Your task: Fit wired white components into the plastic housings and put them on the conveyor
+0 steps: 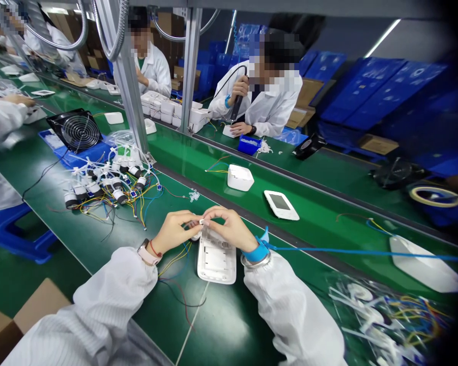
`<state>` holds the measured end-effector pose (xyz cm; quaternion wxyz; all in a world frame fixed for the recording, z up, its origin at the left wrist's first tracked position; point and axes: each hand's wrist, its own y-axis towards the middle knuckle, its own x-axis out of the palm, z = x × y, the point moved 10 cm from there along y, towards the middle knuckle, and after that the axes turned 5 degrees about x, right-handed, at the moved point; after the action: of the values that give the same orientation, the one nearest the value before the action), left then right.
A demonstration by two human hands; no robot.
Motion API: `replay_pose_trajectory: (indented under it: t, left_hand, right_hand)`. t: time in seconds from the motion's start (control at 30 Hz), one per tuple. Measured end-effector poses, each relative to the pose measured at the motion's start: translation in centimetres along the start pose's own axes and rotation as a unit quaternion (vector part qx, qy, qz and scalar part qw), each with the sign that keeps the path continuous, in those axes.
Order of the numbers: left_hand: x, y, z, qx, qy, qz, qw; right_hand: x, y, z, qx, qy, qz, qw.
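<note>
My left hand (pixel 178 230) and my right hand (pixel 229 227) meet at the upper end of an open white plastic housing (pixel 217 259), which lies on the green table. Between the fingertips of both hands is a small white part (pixel 202 221), pinched from either side. A round whitish piece shows partly beneath my left fingers. Yellow, blue, red and black wires (pixel 179 258) run out on the housing's left side. Just beyond my hands lies a small pile of clear rings (pixel 194 195).
Left are a heap of wired black-and-white parts (pixel 118 183) and a black fan (pixel 78 129). White housings (pixel 240 177) and a screen panel (pixel 281 205) lie on the green belt. Bagged wired parts (pixel 389 320) are at right. A blue cord (pixel 328 250) trails from my right wrist. Co-workers sit opposite.
</note>
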<state>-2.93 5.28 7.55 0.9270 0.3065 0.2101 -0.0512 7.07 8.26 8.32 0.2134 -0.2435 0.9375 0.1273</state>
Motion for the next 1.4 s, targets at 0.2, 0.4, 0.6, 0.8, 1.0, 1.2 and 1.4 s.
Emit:
replay_pose_trajectory:
  t: [0.2,0.4,0.6,0.8,1.0,1.2,1.4]
  left_hand:
    - [0.0,0.1,-1.5,-0.067,-0.070,-0.006,0.995]
    - [-1.0,0.2,-1.7,-0.076,-0.044,0.016,0.996]
    - [-0.9,0.7,1.8,0.022,0.107,-0.076,0.991]
    - [-2.5,2.1,5.3,0.138,0.288,-0.095,0.943]
    - [-2.4,4.6,9.8,0.185,0.376,-0.167,0.892]
    - [0.3,6.0,14.4,0.247,0.427,-0.238,0.837]
    - [3.7,7.2,15.3,0.127,0.258,-0.378,0.880]
  right_hand:
    - [-1.0,-0.3,-0.1,-0.023,0.026,0.011,0.999]
    - [-3.6,-2.0,1.8,-0.003,0.036,0.135,0.990]
    - [-2.6,-4.0,2.6,-0.008,-0.054,0.166,0.985]
    - [-1.5,-5.0,5.5,0.005,-0.263,0.114,0.958]
    - [-4.4,-6.5,8.4,0.034,-0.303,0.122,0.944]
    - [-6.4,-8.6,2.5,-0.019,-0.190,0.231,0.954]
    - [1.0,-8.2,-4.2,-0.022,0.105,0.113,0.988]
